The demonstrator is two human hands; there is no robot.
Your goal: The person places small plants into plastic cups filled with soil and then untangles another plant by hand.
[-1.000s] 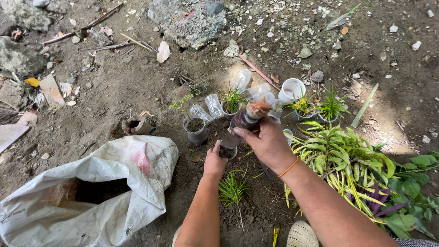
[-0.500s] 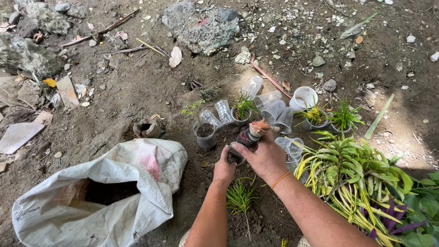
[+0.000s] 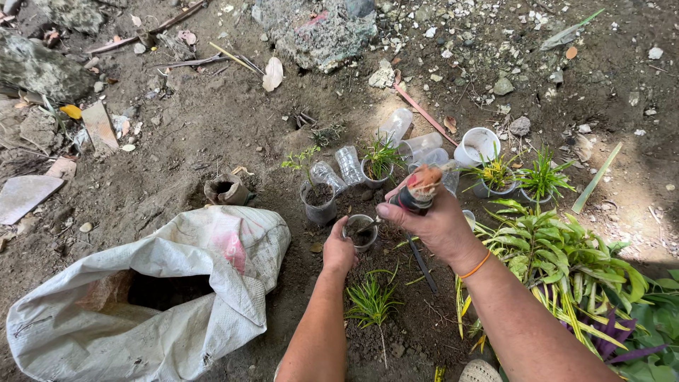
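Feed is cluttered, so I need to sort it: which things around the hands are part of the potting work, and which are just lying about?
In use:
left hand steadying the soil-filled cup
right hand gripping a dark-handled tool
loose seedling
open white sack
planted cups
empty clear cups

Lying about:
big rock
sticks
dry leaf
flat debris

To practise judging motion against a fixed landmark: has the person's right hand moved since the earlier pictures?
Cannot tell. The right hand stays just right of the small soil-filled cup, gripping the dark tool handle; the head camera itself shifted.
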